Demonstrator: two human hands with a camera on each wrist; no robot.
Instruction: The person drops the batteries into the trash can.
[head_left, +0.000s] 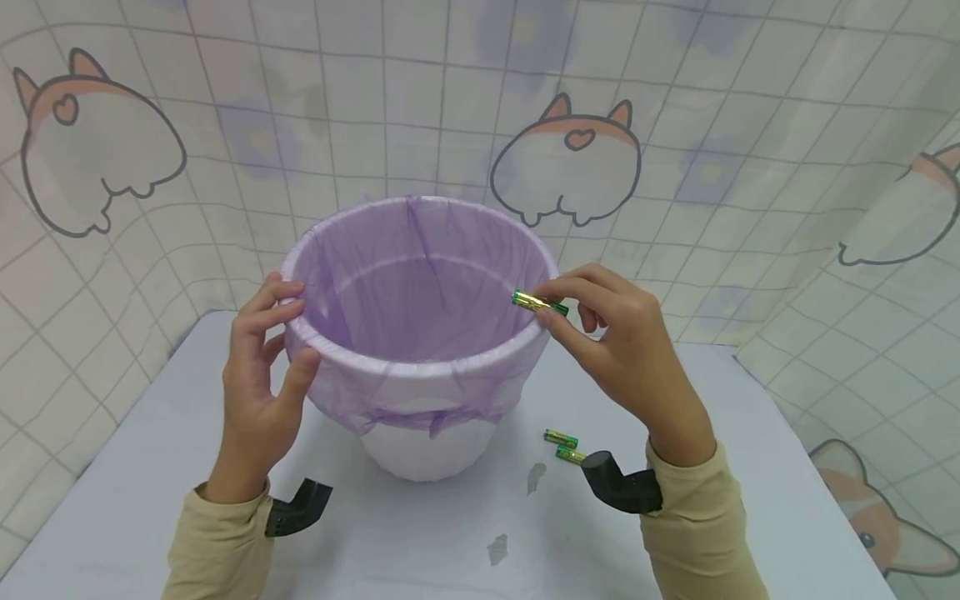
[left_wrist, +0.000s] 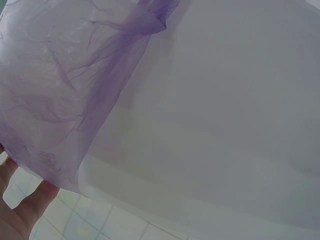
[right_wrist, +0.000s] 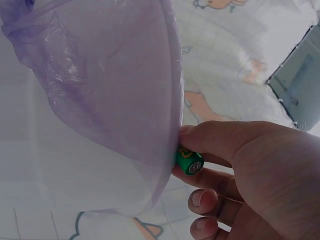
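Note:
A white trash bin (head_left: 431,450) stands upright, lined with a thin purple bag (head_left: 390,308) folded over its rim. My left hand (head_left: 262,379) holds the bin's left rim, its fingertips lapping over the edge and the thumb at the front. In the left wrist view, fingers (left_wrist: 37,202) lie against the bagged wall. Between thumb and forefinger, my right hand (head_left: 618,333) pinches a green and gold battery (head_left: 531,302) at the right rim, one end reaching over the opening. The right wrist view shows that battery's (right_wrist: 190,161) flat end close beside the bin wall.
Two more batteries lie on the white table, one (head_left: 560,438) just behind the other (head_left: 570,455), right of the bin. Grey patches (head_left: 498,550) mark the tabletop (head_left: 420,550). A tile-patterned sheet (head_left: 420,100) with cartoon corgis surrounds the back and sides.

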